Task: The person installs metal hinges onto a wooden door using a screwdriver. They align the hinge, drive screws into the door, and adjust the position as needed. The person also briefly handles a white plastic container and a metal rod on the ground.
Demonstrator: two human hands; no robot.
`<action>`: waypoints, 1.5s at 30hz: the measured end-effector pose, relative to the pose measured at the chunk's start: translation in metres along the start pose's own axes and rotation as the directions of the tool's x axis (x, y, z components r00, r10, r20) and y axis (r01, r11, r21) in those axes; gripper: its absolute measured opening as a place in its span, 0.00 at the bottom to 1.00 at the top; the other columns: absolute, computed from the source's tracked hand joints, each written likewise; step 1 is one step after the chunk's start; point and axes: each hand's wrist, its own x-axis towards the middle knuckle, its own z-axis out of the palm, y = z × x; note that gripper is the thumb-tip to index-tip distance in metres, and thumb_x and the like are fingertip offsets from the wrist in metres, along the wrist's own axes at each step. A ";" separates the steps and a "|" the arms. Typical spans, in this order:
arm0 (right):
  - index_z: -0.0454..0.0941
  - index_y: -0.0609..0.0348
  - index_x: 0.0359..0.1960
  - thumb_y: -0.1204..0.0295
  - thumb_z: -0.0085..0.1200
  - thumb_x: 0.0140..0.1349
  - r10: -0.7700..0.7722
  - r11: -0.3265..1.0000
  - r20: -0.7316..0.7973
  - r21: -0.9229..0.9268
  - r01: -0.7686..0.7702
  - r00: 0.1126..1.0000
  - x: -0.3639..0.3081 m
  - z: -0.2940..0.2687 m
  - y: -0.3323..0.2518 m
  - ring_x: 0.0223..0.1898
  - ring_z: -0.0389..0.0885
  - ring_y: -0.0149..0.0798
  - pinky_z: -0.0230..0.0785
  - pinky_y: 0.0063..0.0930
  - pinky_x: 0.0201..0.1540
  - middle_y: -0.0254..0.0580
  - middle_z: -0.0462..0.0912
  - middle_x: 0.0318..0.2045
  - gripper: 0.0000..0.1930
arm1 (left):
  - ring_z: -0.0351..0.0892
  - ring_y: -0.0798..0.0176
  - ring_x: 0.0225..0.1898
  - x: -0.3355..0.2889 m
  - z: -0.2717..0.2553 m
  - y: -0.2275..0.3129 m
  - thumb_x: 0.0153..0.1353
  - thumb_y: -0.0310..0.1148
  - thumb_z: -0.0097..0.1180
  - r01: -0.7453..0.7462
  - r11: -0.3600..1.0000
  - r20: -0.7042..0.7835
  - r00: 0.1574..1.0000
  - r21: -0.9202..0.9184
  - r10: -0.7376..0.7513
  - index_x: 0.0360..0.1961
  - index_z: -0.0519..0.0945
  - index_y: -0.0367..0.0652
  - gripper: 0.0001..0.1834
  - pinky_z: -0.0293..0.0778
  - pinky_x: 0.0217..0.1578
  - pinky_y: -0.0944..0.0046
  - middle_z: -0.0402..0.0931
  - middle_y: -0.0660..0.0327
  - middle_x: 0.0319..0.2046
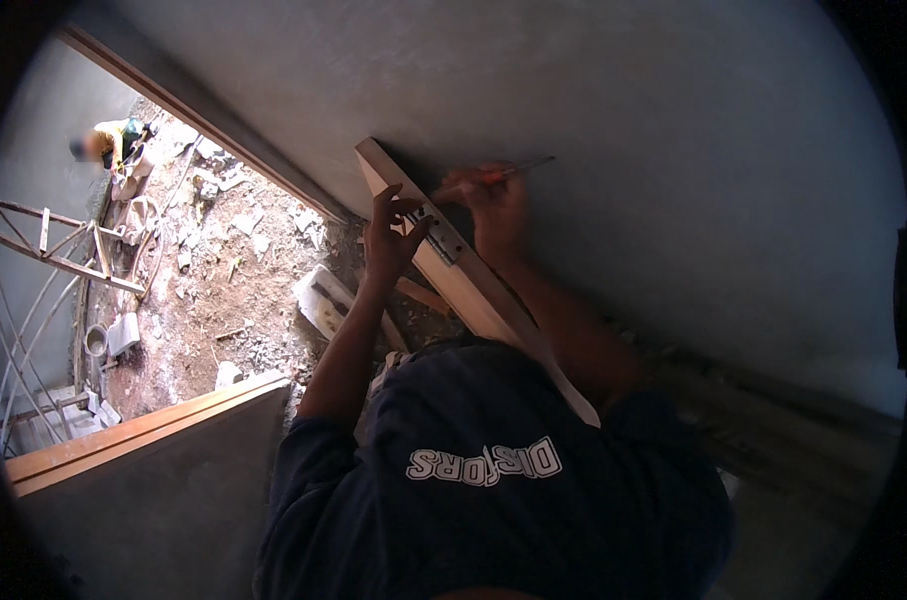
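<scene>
The left hand point(387, 240) curls at the hinge point(441, 238) on the wooden plank point(479, 292), its pinch unclear, while the right hand point(498, 208) grips a slim tool point(536, 163), apparently for hinge fitting, the next move calling for steady alignment.

You are gripping a slim, stick-like tool with a red section point(496, 177), tilted beside a long, pale wooden board point(479, 300) slanting toward your body, where a silvery, dark-holed metal hinge point(441, 239) is lying lengthwise.
</scene>
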 end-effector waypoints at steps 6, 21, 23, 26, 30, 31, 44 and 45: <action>0.63 0.59 0.51 0.77 0.53 0.71 0.073 0.993 -0.077 -0.082 -0.080 0.994 -0.029 -0.047 0.001 0.47 0.84 0.42 0.79 0.37 0.50 0.51 0.81 0.46 0.12 | 0.83 0.59 0.46 -0.024 -0.017 -0.010 0.53 0.28 0.72 0.139 0.990 -0.047 0.989 -0.033 -0.141 0.62 0.72 0.44 0.35 0.80 0.42 0.59 0.79 0.54 0.52; 0.63 0.59 0.51 0.78 0.53 0.71 0.071 0.963 -0.182 -0.242 -0.115 0.981 -0.050 -0.057 0.005 0.46 0.84 0.40 0.80 0.35 0.50 0.51 0.82 0.45 0.13 | 0.80 0.52 0.46 0.012 -0.011 0.009 0.59 0.32 0.66 0.013 0.986 0.158 0.987 0.166 -0.039 0.44 0.85 0.40 0.13 0.76 0.47 0.56 0.78 0.52 0.43; 0.64 0.60 0.50 0.78 0.54 0.71 0.182 0.975 -0.226 -0.083 -0.205 0.957 -0.049 -0.044 -0.006 0.48 0.83 0.39 0.79 0.33 0.51 0.51 0.82 0.45 0.12 | 0.79 0.53 0.46 0.010 -0.011 0.006 0.58 0.30 0.67 0.044 0.986 0.144 0.987 0.159 -0.067 0.42 0.87 0.41 0.11 0.74 0.48 0.57 0.77 0.54 0.43; 0.66 0.61 0.49 0.77 0.55 0.71 0.171 0.951 -0.153 -0.232 -0.204 0.973 -0.035 -0.046 0.003 0.49 0.82 0.37 0.77 0.32 0.52 0.50 0.82 0.45 0.11 | 0.79 0.54 0.44 0.012 -0.005 0.009 0.58 0.31 0.67 0.069 0.982 0.117 0.989 0.176 -0.090 0.39 0.87 0.40 0.09 0.74 0.47 0.56 0.77 0.54 0.41; 0.67 0.63 0.48 0.77 0.54 0.72 0.157 0.938 0.063 -0.322 -0.129 0.986 -0.008 -0.012 -0.037 0.49 0.83 0.36 0.76 0.31 0.53 0.48 0.82 0.46 0.09 | 0.81 0.54 0.42 0.008 -0.008 0.005 0.58 0.33 0.66 0.095 0.979 0.108 0.987 0.183 -0.116 0.37 0.87 0.40 0.09 0.75 0.45 0.57 0.78 0.54 0.39; 0.68 0.63 0.48 0.77 0.53 0.72 0.125 0.950 0.092 -0.297 -0.093 0.988 -0.002 -0.005 -0.041 0.49 0.83 0.35 0.76 0.31 0.53 0.48 0.82 0.46 0.09 | 0.81 0.53 0.42 0.007 -0.006 0.004 0.59 0.35 0.66 0.089 0.985 0.110 0.988 0.150 -0.107 0.37 0.87 0.40 0.10 0.76 0.45 0.56 0.79 0.54 0.38; 0.73 0.63 0.46 0.78 0.55 0.70 -0.031 0.915 0.181 -0.390 0.100 0.983 0.009 0.000 0.026 0.46 0.84 0.37 0.76 0.31 0.53 0.46 0.82 0.46 0.06 | 0.84 0.58 0.34 0.011 -0.001 -0.008 0.56 0.32 0.67 0.010 0.989 0.116 0.993 0.145 -0.027 0.34 0.88 0.42 0.07 0.77 0.36 0.61 0.79 0.56 0.39; 0.73 0.62 0.46 0.78 0.54 0.70 -0.034 0.934 0.181 -0.344 0.096 0.983 0.008 0.004 0.023 0.46 0.84 0.37 0.76 0.31 0.52 0.46 0.82 0.46 0.06 | 0.84 0.58 0.34 0.007 -0.003 -0.008 0.56 0.32 0.67 0.049 0.990 0.097 0.993 0.135 -0.062 0.34 0.88 0.42 0.07 0.78 0.36 0.61 0.79 0.56 0.39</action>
